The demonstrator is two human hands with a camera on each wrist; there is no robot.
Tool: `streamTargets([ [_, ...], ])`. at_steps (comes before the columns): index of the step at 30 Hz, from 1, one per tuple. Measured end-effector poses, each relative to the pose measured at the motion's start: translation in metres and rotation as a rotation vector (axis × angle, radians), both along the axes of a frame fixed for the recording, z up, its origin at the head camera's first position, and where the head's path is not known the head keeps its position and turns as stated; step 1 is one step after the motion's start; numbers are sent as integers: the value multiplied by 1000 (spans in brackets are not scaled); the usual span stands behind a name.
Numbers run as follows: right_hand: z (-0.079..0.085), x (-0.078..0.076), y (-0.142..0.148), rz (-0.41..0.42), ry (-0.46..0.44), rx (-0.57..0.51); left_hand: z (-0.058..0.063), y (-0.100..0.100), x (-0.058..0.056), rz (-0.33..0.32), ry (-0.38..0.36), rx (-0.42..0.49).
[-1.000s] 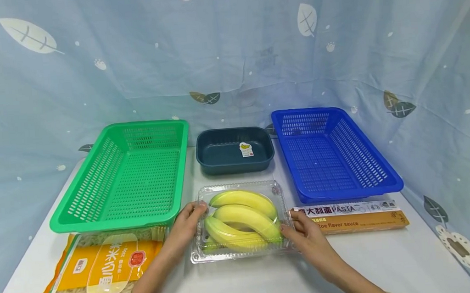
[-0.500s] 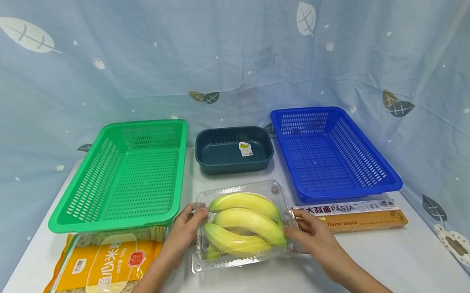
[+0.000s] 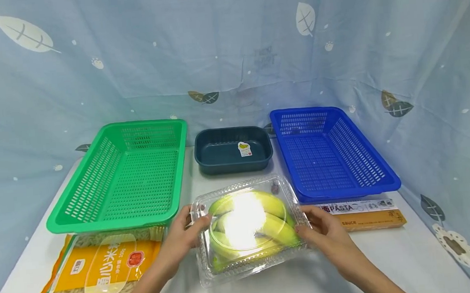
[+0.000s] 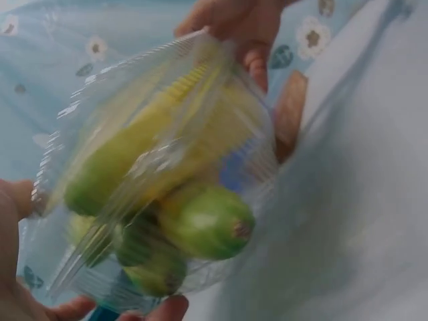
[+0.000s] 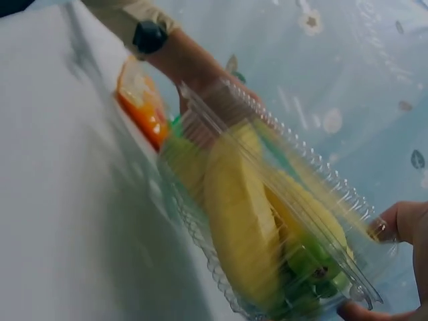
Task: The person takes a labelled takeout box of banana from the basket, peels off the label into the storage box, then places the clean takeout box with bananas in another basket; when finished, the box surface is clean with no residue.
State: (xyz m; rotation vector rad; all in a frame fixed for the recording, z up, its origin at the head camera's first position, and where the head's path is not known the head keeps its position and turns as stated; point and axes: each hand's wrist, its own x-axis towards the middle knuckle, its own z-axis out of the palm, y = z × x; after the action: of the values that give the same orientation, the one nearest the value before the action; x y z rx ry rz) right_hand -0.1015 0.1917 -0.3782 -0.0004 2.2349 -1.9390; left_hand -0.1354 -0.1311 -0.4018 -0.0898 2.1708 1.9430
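Note:
A clear plastic clamshell box [image 3: 244,263] with several yellow-green bananas [image 3: 275,228] inside is held between both hands, its lid down over the fruit. My left hand [image 3: 181,236] grips its left side, thumb on top and fingers beneath. On the other side my right hand [image 3: 328,231] grips the right edge the same way. Tilted and lifted, the box hangs above the white table, as the right wrist view shows with its clear box [image 5: 267,200] off the surface. Green banana ends [image 4: 207,224] show through the wall in the left wrist view.
A green basket [image 3: 143,186] stands back left, a blue basket [image 3: 331,162] back right, a dark teal tub [image 3: 219,159] between them. An orange bag of pasta-shaped pieces [image 3: 104,271] lies front left. A pasta box [image 3: 369,218] lies before the blue basket, partly behind my right hand.
Both hands have raised the clamshell box toward the camera and turned it slightly, its right side higher. Glare now covers part of the lid. The baskets, tub and packages stay put.

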Motion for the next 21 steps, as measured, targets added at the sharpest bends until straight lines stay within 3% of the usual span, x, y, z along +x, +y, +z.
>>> streamTargets([
  [8, 18, -9, 5, 63, 109, 54, 27, -11, 4, -62, -2, 43],
  [13, 30, -15, 5, 83, 188, 99, 35, -16, 8, -92, -4, 91],
  [21, 45, -23, 4, 129, 304, 155, 49, -20, 21, -69, 35, 88],
])
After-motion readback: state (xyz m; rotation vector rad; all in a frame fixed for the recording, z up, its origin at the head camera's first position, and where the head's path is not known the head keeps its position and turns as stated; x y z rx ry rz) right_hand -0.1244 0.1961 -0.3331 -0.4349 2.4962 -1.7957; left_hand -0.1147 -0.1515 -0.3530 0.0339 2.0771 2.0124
